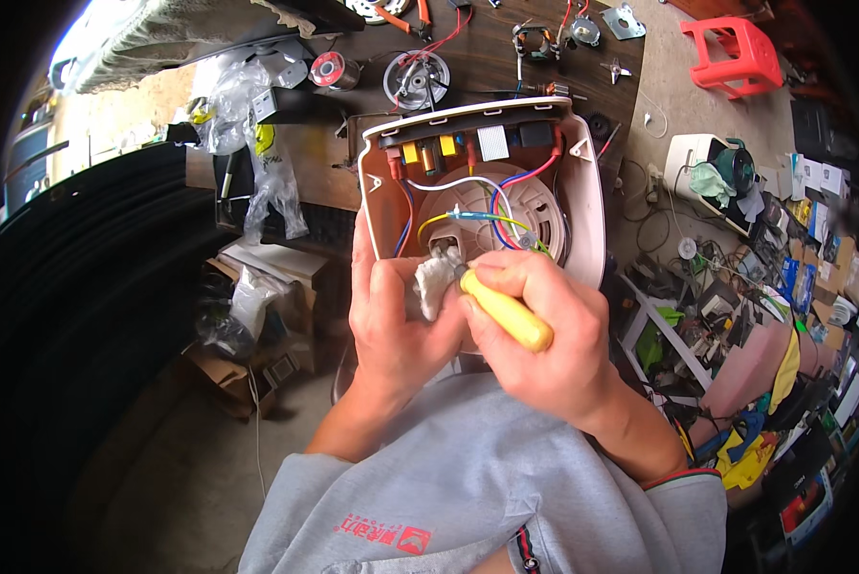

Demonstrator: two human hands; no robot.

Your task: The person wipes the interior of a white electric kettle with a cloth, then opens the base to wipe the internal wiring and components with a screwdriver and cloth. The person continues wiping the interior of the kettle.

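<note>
An opened appliance housing of pale plastic [588, 215] rests against the edge of the bench before me. Inside it are a circuit board with yellow components [429, 152], red, blue and white wires, and a round plastic cover [544, 208]. My right hand [551, 316] grips a tool with a yellow handle [510, 308], its metal end at a wad of white cloth or tissue [435, 281]. That wad lies at the housing's lower opening. My left hand [393, 323] holds the wad between thumb and fingers, its outer fingers against the housing's left side. The tool's tip is hidden by the wad.
On the dark bench [487, 50] lie a solder spool [334, 70], a round metal part with red wires [416, 80] and motor parts [537, 43]. Clear plastic bags [239, 93] hang at left. A cardboard box [293, 287], a red stool [738, 57] and piled scrap stand around.
</note>
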